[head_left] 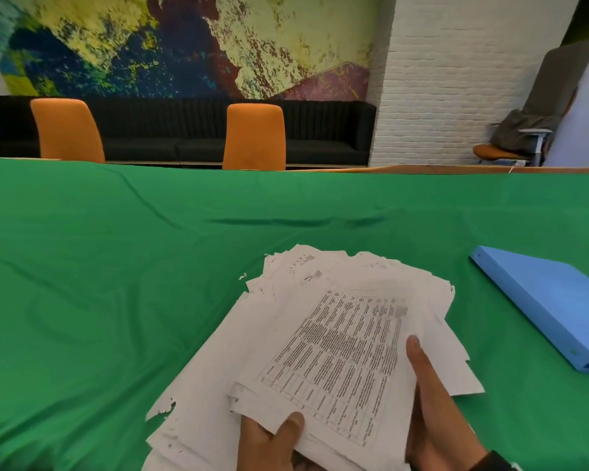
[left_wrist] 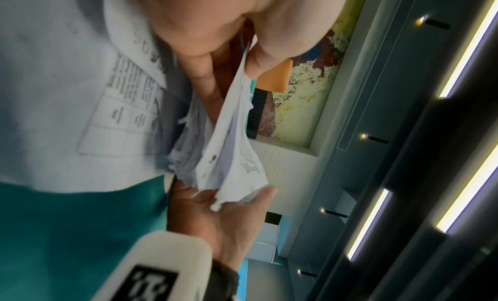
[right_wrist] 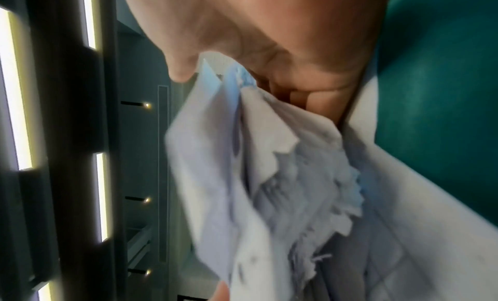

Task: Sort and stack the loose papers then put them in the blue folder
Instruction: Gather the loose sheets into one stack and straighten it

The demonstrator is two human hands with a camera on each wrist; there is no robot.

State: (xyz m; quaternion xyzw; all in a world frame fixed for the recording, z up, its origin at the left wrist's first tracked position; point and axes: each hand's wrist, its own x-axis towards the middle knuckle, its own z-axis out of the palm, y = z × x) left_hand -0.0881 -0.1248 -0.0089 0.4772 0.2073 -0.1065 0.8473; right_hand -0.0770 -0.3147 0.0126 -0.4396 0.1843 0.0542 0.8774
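A messy stack of white printed papers point(head_left: 340, 341) with torn edges is lifted at its near end off the green cloth; its far end seems to rest on the cloth. My left hand point(head_left: 279, 436) grips the near edge, thumb on top and fingers underneath. My right hand point(head_left: 429, 389) grips the right edge, thumb laid on the top sheet with the printed table. In the left wrist view the thumb and fingers pinch the sheaf of papers point(left_wrist: 229, 148). In the right wrist view the papers point(right_wrist: 269, 167) are clamped under the thumb. The blue folder point(head_left: 551, 307) lies closed to the right, apart from the stack.
A green cloth point(head_left: 116, 283) covers the table. Two orange chairs point(head_left: 255, 137) stand behind its far edge, in front of a black bench. A small paper scrap point(head_left: 242, 276) lies left of the stack.
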